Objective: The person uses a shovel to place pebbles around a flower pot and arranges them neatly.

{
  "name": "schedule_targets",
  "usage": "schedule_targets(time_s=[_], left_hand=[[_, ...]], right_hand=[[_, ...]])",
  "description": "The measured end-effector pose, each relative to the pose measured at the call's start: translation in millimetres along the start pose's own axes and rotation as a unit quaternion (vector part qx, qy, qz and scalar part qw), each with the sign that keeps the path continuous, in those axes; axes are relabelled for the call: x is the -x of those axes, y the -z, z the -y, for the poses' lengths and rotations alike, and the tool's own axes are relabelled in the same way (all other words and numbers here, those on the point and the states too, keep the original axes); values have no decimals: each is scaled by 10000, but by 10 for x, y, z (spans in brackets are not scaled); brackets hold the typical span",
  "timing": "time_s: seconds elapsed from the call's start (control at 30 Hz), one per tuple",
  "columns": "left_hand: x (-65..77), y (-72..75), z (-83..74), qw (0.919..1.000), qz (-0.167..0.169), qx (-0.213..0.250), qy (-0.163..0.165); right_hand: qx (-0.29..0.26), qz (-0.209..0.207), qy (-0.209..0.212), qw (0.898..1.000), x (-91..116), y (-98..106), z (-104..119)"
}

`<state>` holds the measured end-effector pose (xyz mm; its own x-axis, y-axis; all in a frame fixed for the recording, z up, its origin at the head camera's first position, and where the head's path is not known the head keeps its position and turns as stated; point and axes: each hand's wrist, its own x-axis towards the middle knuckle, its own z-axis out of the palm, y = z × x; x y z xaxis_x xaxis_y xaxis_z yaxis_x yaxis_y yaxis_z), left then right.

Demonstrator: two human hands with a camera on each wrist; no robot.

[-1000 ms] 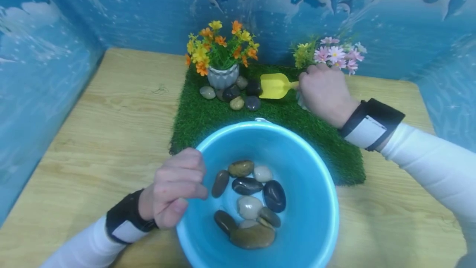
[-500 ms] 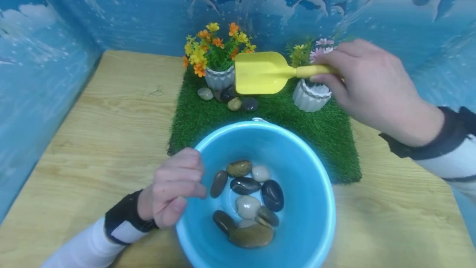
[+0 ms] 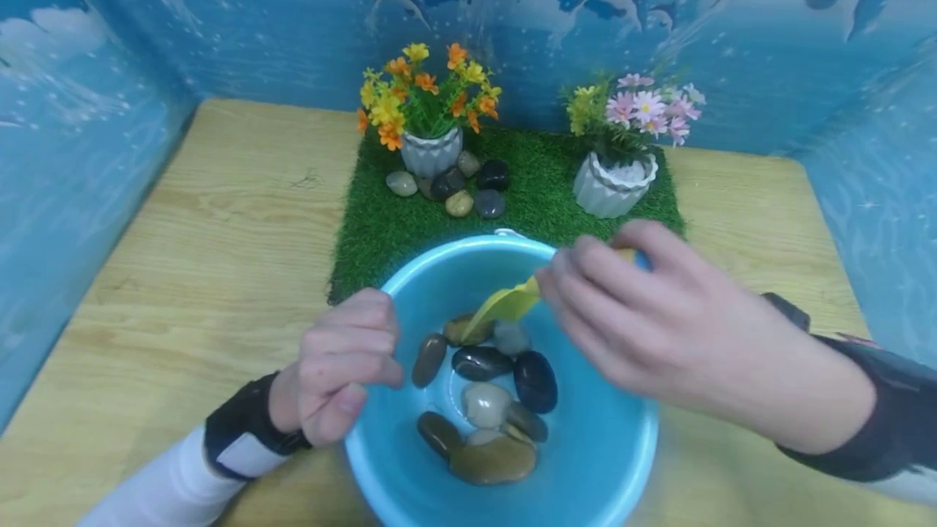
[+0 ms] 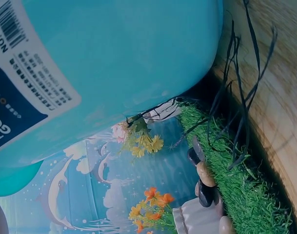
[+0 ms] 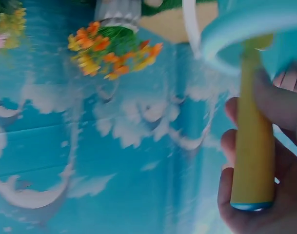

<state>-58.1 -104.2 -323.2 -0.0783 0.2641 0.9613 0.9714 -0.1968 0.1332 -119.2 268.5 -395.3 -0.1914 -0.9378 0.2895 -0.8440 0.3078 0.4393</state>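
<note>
Item: yellow shovel [image 3: 508,302], one. Held in the right hand [image 3: 644,324], fingers wrapped round its handle; the right wrist view shows the handle's blue-edged end. Blade angled down inside the blue bucket [image 3: 586,446], over the brown and pale stones at the far side; whether it touches them cannot be told.

Item: left hand [image 3: 347,368], fingers curled over the left rim of the bucket in a narrow grip, fingertips hidden.

Item: blue bucket, standing upright on the table [image 3: 234,267], its far side beside the grass mat [image 3: 373,242]. Printed label [image 4: 31,73] with barcode on the outer wall.

Item: inner stones [image 3: 485,405], assorted, smooth; black, brown, pale and grey-brown, lying on the bucket's floor, several touching.

Item: outer stones [image 3: 459,203], a small cluster on the mat; black, pale, yellowish, grey.

Item: ribbed white pot [image 3: 430,153] with orange and yellow flowers [image 3: 417,88], beside the cluster at the mat's rear.

Item: second white pot [image 3: 607,189] with pink flowers [image 3: 647,106] and greenery, right of the first, well apart.

Item: black wristbands [image 3: 252,397], one per wrist; white sleeves [image 3: 172,478].

Item: blue backdrop [image 3: 293,31], dolphin print, behind and at both sides of the table.
</note>
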Motion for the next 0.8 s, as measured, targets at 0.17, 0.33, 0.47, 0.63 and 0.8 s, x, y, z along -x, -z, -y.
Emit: schedule_targets(time_s=[0.17, 0.33, 0.47, 0.63, 0.8], left_hand=[[-10, -5, 11, 10000, -8, -14, -65], [-12, -12, 10, 10000, 0, -19, -67], [-6, -16, 13, 10000, 6, -8, -69], [-10, -8, 15, 9999, 64, 22, -98], [-6, -13, 10, 9999, -6, 31, -113]], right_hand=[[495, 678, 572, 9948, -1174, 1182, 222], [943, 1577, 724, 9803, -1483, 1417, 305], [870, 1832, 547, 9777, -1495, 1360, 318], [276, 1761, 343, 9834, -1479, 1266, 284], [-197, 1753, 313, 9838, -1480, 1226, 255]])
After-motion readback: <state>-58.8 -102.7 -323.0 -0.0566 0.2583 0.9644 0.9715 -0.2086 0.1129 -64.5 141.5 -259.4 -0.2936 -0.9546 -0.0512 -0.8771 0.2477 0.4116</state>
